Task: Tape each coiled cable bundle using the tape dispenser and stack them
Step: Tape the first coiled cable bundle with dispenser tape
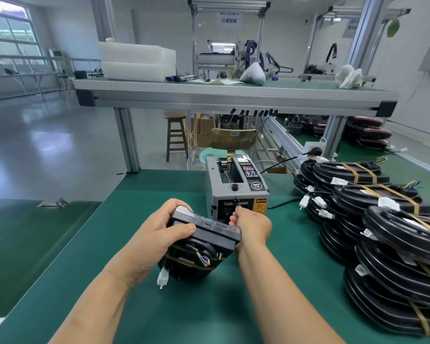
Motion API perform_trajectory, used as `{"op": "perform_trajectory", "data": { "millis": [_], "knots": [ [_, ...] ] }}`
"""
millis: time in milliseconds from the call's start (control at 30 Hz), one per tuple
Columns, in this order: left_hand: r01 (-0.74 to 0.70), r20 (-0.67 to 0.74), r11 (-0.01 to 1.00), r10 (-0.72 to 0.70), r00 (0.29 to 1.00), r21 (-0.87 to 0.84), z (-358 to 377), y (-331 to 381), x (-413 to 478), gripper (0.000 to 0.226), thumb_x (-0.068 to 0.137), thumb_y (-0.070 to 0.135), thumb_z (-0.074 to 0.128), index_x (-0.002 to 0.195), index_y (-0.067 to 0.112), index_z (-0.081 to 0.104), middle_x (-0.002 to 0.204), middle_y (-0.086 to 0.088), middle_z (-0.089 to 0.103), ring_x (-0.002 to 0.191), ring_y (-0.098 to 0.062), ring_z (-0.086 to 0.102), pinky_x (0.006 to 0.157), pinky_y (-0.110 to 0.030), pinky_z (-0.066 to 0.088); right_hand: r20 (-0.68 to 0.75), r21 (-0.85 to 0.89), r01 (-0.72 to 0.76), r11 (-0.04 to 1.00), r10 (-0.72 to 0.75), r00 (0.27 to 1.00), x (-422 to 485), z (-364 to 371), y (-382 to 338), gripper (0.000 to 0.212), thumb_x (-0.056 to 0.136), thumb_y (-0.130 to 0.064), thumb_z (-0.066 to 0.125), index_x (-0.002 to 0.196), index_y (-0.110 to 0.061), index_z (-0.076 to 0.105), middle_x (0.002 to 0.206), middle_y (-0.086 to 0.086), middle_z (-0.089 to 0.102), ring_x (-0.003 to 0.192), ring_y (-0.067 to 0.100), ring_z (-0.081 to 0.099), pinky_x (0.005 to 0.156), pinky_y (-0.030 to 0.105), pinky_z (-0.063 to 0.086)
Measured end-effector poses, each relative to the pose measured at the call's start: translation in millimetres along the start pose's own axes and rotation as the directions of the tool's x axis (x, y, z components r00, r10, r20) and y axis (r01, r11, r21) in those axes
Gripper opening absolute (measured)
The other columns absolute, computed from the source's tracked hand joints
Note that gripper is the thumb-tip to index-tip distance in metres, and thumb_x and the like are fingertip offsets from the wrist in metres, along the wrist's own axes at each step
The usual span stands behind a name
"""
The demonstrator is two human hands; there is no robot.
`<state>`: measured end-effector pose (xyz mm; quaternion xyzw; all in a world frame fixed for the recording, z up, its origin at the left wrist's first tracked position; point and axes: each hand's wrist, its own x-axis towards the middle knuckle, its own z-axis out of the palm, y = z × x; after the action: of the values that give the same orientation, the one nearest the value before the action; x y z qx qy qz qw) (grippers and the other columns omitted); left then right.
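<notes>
Head view, green mat (296, 244).

- Left hand (157, 232): grips the bundle (204, 244) and holds it tilted over the mat, just in front of the dispenser (233, 181). Thumb lies across the near top face, and the fingers (181, 207) curl over the far edge.
- Bundle: black coiled cable under a flat black housing with a clear strip along its far edge. One tan tape band (184, 260) already crosses the coil. A white connector (163, 279) hangs at the lower left, and coloured wire ends (204, 260) stick out near the middle.
- Right hand (253, 225): reaches past the bundle's right end to the dispenser's front outlet. Fingertips (237, 209) are bunched together at the slot. Cannot tell whether they pinch a tape strip; none can be made out there.
- Dispenser: grey box, upright on the mat, centre of bench, with a control panel on the top right and a caution label at the front right. A black cord (283, 203) runs off its right side.
- Stack (387, 234): many black coils bound with tan bands, piled in leaning rows along the right of the mat, well apart from both hands, with white connectors poking out on the left side.
- Background: upper shelf (233, 95) above the bench, wooden stool (176, 137) behind it
</notes>
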<state>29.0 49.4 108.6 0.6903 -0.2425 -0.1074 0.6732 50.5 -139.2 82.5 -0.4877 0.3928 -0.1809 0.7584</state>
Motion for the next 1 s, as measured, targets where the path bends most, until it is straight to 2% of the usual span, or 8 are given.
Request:
{"op": "perform_trajectory", "data": {
  "millis": [167,267,333,567,700,833,933,1000],
  "knots": [
    [-0.005,-0.003,1.000,0.005,1.000,-0.003,0,0,-2,0.018,0.076,0.023,0.063,0.092,0.019,0.058,0.075,0.005,0.056,0.068,-0.008,0.054,0.059,-0.014,0.045,-0.075,-0.122,0.097,0.988,-0.106,0.992,3,8,4,0.024,0.085,-0.007,0.061,0.062,-0.015,0.067,0.048,-0.005,0.062,0.051,0.014,0.062,0.064,0.028,0.052],
    [-0.012,-0.026,1.000,0.012,1.000,-0.013,-2,1,-2,0.016,0.076,0.022,0.063,0.090,0.020,0.057,0.073,0.007,0.056,0.066,-0.006,0.054,0.057,-0.013,0.044,-0.115,-0.216,0.128,0.968,-0.155,0.981,5,11,2,0.017,0.084,-0.012,0.061,0.077,-0.013,0.077,0.075,0.003,0.074,0.080,0.025,0.068,0.058,0.025,0.044],
    [-0.012,-0.041,1.000,0.011,0.999,-0.027,-3,1,-3,0.015,0.076,0.022,0.063,0.090,0.020,0.058,0.075,0.005,0.057,0.067,-0.006,0.054,0.059,-0.013,0.044,-0.135,-0.247,0.124,0.961,-0.161,0.978,4,12,3,0.016,0.085,-0.015,0.063,0.087,-0.013,0.078,0.090,0.006,0.075,0.081,0.027,0.065,0.050,0.022,0.034],
    [-0.027,-0.079,0.998,0.023,0.997,-0.053,2,0,-6,0.014,0.076,0.019,0.063,0.089,0.019,0.060,0.074,0.006,0.060,0.067,-0.005,0.058,0.058,-0.013,0.046,-0.094,-0.314,0.222,0.923,-0.262,0.960,6,7,13,0.015,0.086,-0.020,0.061,0.079,-0.014,0.072,0.084,0.002,0.070,0.081,0.024,0.059,0.054,0.026,0.033],
    [-0.029,-0.127,0.995,0.016,0.992,-0.098,2,-1,-7,0.018,0.079,0.016,0.066,0.095,0.013,0.058,0.076,0.004,0.062,0.067,-0.007,0.060,0.058,-0.014,0.048,-0.065,-0.107,0.163,0.981,-0.171,0.983,0,-2,23,0.022,0.085,-0.013,0.060,0.064,-0.017,0.058,0.049,-0.011,0.052,0.056,0.015,0.046,0.055,0.028,0.040],
    [-0.030,-0.179,0.988,0.002,0.984,-0.153,6,-2,-10,0.014,0.083,0.012,0.067,0.094,0.014,0.059,0.079,0.001,0.063,0.070,-0.009,0.060,0.060,-0.017,0.049,0.105,0.212,-0.020,0.977,-0.002,0.994,-9,-19,9,0.021,0.090,-0.007,0.064,0.070,-0.011,0.060,0.061,-0.001,0.057,0.054,0.009,0.053,0.045,0.016,0.045],
    [-0.056,-0.290,0.991,0.018,0.957,-0.123,23,-5,-9,0.018,0.077,0.021,0.065,0.093,0.014,0.058,0.081,0.001,0.059,0.074,-0.012,0.056,0.065,-0.024,0.045,0.199,0.314,-0.004,0.949,-0.061,0.978,-31,-30,-13,0.015,0.089,-0.009,0.067,0.076,-0.016,0.064,0.070,-0.005,0.064,0.068,0.005,0.059,0.062,0.018,0.046],
    [-0.071,-0.384,0.995,0.040,0.923,-0.068,41,-6,-8,0.022,0.073,0.027,0.064,0.091,0.015,0.058,0.081,0.003,0.059,0.075,-0.011,0.055,0.067,-0.022,0.045,0.227,0.358,0.085,0.930,-0.175,0.958,-48,-35,-27,0.019,0.088,-0.006,0.066,0.072,-0.015,0.065,0.062,-0.010,0.067,0.059,0.000,0.062,0.054,0.014,0.047]
  ]
}}
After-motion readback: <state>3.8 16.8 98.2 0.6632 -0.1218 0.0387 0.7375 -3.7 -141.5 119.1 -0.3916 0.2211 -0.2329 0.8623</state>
